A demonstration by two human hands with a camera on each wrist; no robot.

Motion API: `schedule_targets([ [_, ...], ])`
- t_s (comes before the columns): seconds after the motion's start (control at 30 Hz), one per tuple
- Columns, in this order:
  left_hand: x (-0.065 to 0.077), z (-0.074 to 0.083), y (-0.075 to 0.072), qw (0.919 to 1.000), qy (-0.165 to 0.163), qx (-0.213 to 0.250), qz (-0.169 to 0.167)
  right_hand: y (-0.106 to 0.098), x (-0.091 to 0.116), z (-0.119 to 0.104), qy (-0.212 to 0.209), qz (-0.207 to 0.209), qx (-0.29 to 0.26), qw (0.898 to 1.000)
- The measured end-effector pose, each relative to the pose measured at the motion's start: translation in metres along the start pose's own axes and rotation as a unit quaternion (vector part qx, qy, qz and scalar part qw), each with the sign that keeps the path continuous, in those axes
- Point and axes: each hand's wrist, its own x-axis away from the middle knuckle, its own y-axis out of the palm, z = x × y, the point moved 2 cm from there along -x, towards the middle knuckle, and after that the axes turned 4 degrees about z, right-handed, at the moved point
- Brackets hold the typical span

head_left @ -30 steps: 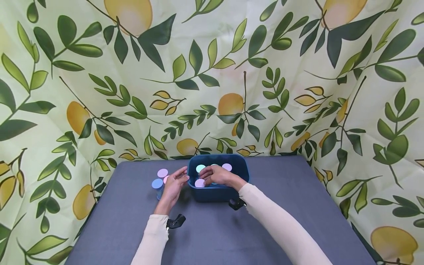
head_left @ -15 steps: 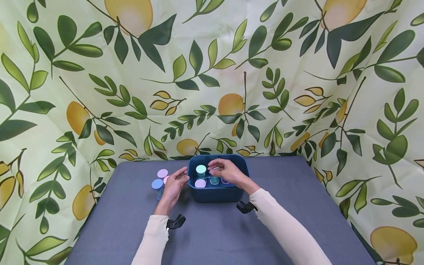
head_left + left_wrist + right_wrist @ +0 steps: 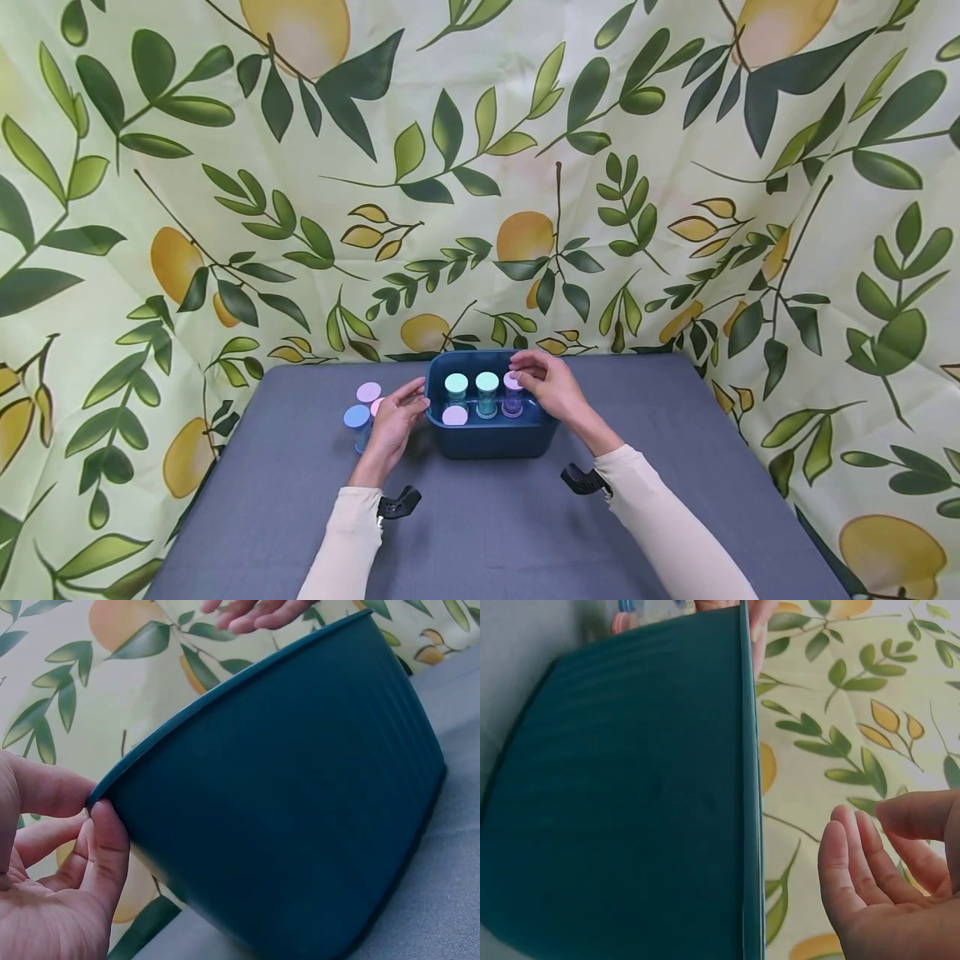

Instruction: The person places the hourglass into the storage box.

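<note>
Blue bin [image 3: 495, 442], one: near the middle of the back edge of the table [image 3: 480, 533]. Left hand [image 3: 393, 425] pinches its left rim. Right hand [image 3: 555, 390], fingers loosely bent, above its right end; contact unclear. Inside: two green-lidded jars [image 3: 487, 396], upright; purple-lidded jar [image 3: 513, 407], partly covered by the right hand; front-left lilac lid [image 3: 454, 415], body hidden. Left of bin: blue-lidded jar [image 3: 357, 423], pink lid [image 3: 376, 407] half hidden. Grey tabletop; fruit-and-leaf cloth [image 3: 480, 250] behind.
</note>
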Motion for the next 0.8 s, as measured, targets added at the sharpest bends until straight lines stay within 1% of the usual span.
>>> schedule_targets([
  [0.07, 0.000, 0.000, 0.000, 1.0000, -0.003, -0.001, 0.001, -0.006, 0.002, 0.001, -0.004, 0.022, 0.007, 1.000],
  [0.17, 0.000, 0.000, 0.000, 1.0000, -0.001, 0.000, 0.000, -0.014, 0.004, 0.005, -0.002, 0.037, 0.001, 0.999],
  [0.43, -0.001, 0.000, 0.000, 1.0000, 0.000, 0.004, -0.004, -0.034, 0.007, 0.015, 0.023, 0.084, 0.002, 0.996],
  [0.63, -0.001, 0.000, 0.000, 1.0000, 0.000, 0.007, -0.004, -0.044, 0.011, 0.024, 0.036, 0.105, 0.007, 0.994],
  [0.8, -0.002, -0.001, 0.000, 1.0000, 0.000, 0.007, -0.006, -0.050, 0.014, 0.032, 0.049, 0.112, 0.016, 0.992],
])
